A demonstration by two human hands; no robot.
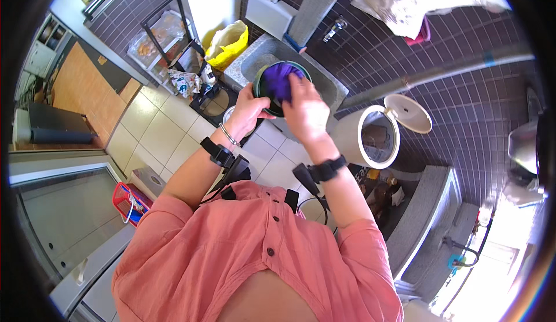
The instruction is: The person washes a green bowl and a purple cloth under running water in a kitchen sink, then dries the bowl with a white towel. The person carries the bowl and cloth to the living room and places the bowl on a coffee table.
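My left hand (249,112) grips the rim of a round dark green container (271,107) from the left, thumb towards its inside. Bunched in my right hand (306,109) is a purple cloth (279,81), pressed into the container's opening and slightly blurred. Both hands are in front of my body, over the near side of a grey stone sink (323,88). The container's bottom is hidden by the cloth and my right hand.
A white bin (354,133) with its lid (408,113) raised stands right of the sink. Left of the sink are a yellow bag (232,46) and a black-handled trolley (178,31). A grey pipe (443,75) runs along the tiled wall, below a metal tap (335,29).
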